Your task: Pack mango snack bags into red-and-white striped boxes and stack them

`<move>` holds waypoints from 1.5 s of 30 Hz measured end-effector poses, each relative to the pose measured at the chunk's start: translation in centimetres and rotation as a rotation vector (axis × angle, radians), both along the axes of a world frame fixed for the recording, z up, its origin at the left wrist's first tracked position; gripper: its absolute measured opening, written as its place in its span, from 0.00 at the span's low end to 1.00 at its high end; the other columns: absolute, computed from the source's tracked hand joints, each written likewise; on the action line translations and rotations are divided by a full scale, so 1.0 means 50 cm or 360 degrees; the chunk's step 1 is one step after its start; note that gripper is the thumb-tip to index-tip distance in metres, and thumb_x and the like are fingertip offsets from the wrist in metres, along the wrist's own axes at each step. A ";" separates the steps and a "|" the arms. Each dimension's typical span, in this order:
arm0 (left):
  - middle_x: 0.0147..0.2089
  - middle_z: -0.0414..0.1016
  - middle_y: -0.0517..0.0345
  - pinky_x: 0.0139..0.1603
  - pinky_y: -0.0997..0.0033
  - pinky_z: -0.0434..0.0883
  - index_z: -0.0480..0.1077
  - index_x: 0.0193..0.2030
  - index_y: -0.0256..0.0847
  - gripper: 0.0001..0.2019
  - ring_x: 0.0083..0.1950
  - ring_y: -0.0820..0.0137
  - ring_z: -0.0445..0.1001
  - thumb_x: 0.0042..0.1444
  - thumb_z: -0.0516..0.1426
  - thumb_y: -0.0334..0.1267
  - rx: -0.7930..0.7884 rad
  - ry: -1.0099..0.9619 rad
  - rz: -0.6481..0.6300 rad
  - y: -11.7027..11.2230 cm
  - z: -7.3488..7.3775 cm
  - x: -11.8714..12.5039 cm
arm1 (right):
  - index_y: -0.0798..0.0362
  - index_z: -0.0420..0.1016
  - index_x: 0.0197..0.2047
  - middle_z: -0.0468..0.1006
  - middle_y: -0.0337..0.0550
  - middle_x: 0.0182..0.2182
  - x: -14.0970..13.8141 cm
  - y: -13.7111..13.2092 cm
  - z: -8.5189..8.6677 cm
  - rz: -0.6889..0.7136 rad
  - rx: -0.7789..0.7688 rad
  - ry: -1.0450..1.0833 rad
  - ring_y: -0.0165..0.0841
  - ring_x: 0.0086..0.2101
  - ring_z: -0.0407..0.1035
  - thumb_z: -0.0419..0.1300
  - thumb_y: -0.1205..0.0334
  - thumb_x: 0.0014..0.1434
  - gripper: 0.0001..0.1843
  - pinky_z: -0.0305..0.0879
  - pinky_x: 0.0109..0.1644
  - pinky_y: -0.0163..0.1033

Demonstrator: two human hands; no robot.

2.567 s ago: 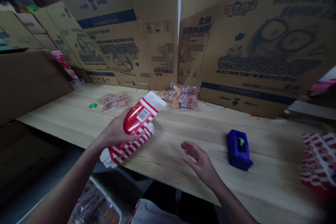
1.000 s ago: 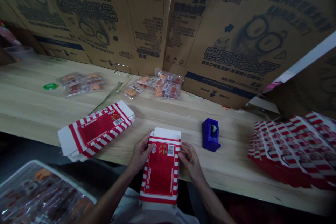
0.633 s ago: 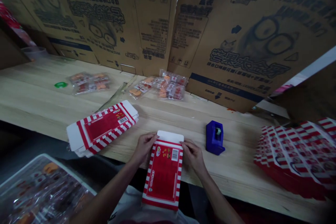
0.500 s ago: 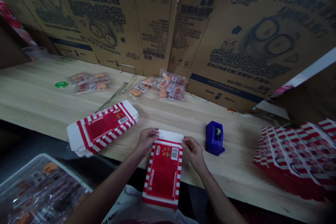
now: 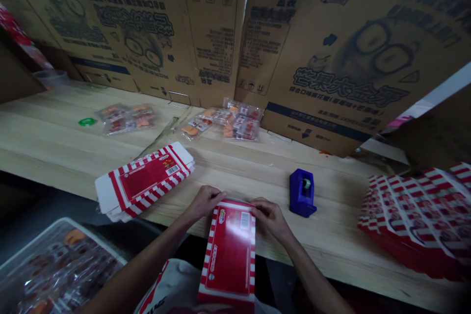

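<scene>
A red-and-white striped carton stretches from the table's front edge toward my body, its printed face with a barcode turned up. My left hand pinches its far left corner. At the far right corner, the fingers of my right hand are closed on the edge. The white end flap hardly shows now, seemingly folded over at the far end. Left of my hands lies a stack of flat striped cartons. A blue tape dispenser stands to the right of my right hand.
Clear packets of sweets and more packets lie farther back, beside a green ring. Big cardboard boxes wall off the back. A white-rimmed tub of packets sits lower left; striped cartons are piled right.
The white flap at the carton's far end, upright and visible before, has been bent down out of sight. Both hands stay on the corners, and the carton's face now catches a glare.
</scene>
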State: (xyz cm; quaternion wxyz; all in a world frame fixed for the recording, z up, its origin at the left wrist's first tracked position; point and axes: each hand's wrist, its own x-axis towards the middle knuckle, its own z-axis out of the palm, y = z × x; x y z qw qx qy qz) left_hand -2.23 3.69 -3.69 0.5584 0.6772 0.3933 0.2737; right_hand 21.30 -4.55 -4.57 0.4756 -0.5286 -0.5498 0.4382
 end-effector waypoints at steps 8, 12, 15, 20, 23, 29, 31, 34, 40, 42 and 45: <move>0.17 0.58 0.65 0.23 0.77 0.53 0.66 0.16 0.36 0.17 0.21 0.77 0.56 0.53 0.55 0.41 0.0099 0.0150 -0.0162 -0.017 0.026 0.005 | 0.53 0.82 0.32 0.82 0.45 0.32 -0.003 -0.023 0.023 -0.0010 -0.0192 -0.0010 0.39 0.34 0.75 0.61 0.48 0.56 0.17 0.70 0.40 0.42; 0.23 0.73 0.58 0.27 0.77 0.62 0.76 0.26 0.35 0.10 0.27 0.72 0.68 0.50 0.56 0.38 0.0094 0.0138 -0.0187 -0.013 0.042 0.002 | 0.53 0.81 0.32 0.82 0.45 0.31 -0.003 -0.017 0.046 0.0040 -0.0196 -0.0041 0.38 0.33 0.75 0.64 0.50 0.53 0.15 0.70 0.37 0.40; 0.27 0.76 0.56 0.27 0.76 0.64 0.77 0.30 0.35 0.09 0.27 0.71 0.70 0.47 0.57 0.37 0.0082 0.0130 -0.0169 -0.010 0.060 0.002 | 0.52 0.81 0.35 0.82 0.44 0.31 -0.002 -0.008 0.061 0.0056 -0.0144 -0.0136 0.37 0.32 0.74 0.64 0.53 0.53 0.12 0.70 0.36 0.38; 0.22 0.73 0.59 0.22 0.78 0.60 0.75 0.26 0.36 0.06 0.23 0.74 0.67 0.45 0.58 0.36 -0.0013 0.0112 -0.0075 -0.007 0.092 0.004 | 0.52 0.80 0.33 0.81 0.42 0.29 0.000 0.009 0.083 0.0079 -0.0129 -0.0130 0.35 0.30 0.74 0.64 0.57 0.51 0.08 0.69 0.34 0.37; 0.21 0.71 0.60 0.22 0.78 0.59 0.72 0.24 0.36 0.06 0.22 0.74 0.66 0.44 0.59 0.36 -0.0062 0.0088 -0.0088 -0.002 0.102 0.006 | 0.54 0.78 0.29 0.80 0.42 0.26 0.002 0.017 0.093 0.0084 -0.0223 -0.0036 0.34 0.28 0.73 0.65 0.58 0.49 0.07 0.68 0.32 0.36; 0.19 0.69 0.62 0.23 0.77 0.61 0.69 0.22 0.36 0.09 0.21 0.75 0.65 0.43 0.60 0.40 -0.0207 -0.0023 -0.0171 0.002 0.096 0.008 | 0.54 0.74 0.24 0.76 0.38 0.21 -0.002 0.015 0.106 0.0046 -0.0307 0.0029 0.30 0.24 0.69 0.67 0.60 0.46 0.08 0.65 0.28 0.34; 0.20 0.70 0.61 0.25 0.76 0.62 0.69 0.22 0.36 0.09 0.23 0.75 0.67 0.44 0.60 0.40 -0.0217 -0.0051 -0.0170 -0.001 0.091 0.006 | 0.54 0.73 0.24 0.77 0.39 0.22 -0.004 0.005 0.106 0.0045 -0.0277 0.0044 0.31 0.25 0.70 0.66 0.59 0.48 0.09 0.65 0.30 0.35; 0.22 0.71 0.59 0.27 0.76 0.63 0.70 0.23 0.35 0.10 0.25 0.74 0.68 0.46 0.60 0.40 -0.0199 -0.0063 -0.0144 -0.011 0.082 -0.002 | 0.55 0.75 0.27 0.78 0.41 0.26 -0.007 -0.015 0.099 0.0025 -0.0230 0.0039 0.32 0.28 0.71 0.65 0.57 0.52 0.10 0.66 0.32 0.36; 0.29 0.76 0.55 0.31 0.73 0.68 0.73 0.31 0.34 0.11 0.30 0.70 0.73 0.46 0.64 0.41 -0.0308 -0.0238 -0.0123 -0.038 0.047 -0.011 | 0.53 0.77 0.31 0.80 0.46 0.34 -0.024 -0.055 0.064 -0.0146 -0.0132 0.0201 0.36 0.34 0.74 0.68 0.55 0.50 0.10 0.70 0.37 0.38; 0.30 0.76 0.53 0.33 0.73 0.68 0.73 0.29 0.33 0.11 0.31 0.70 0.72 0.47 0.63 0.41 -0.0232 -0.0259 -0.0075 -0.045 0.039 -0.007 | 0.53 0.77 0.29 0.80 0.47 0.35 -0.036 -0.065 0.052 -0.0241 -0.0101 0.0228 0.38 0.36 0.74 0.68 0.55 0.50 0.10 0.71 0.39 0.39; 0.31 0.75 0.53 0.34 0.73 0.67 0.73 0.27 0.33 0.10 0.32 0.70 0.72 0.48 0.63 0.41 -0.0152 -0.0260 -0.0028 -0.054 0.036 -0.004 | 0.52 0.77 0.32 0.80 0.47 0.38 -0.046 -0.078 0.039 -0.0290 -0.0081 0.0259 0.38 0.39 0.74 0.66 0.55 0.52 0.10 0.71 0.43 0.42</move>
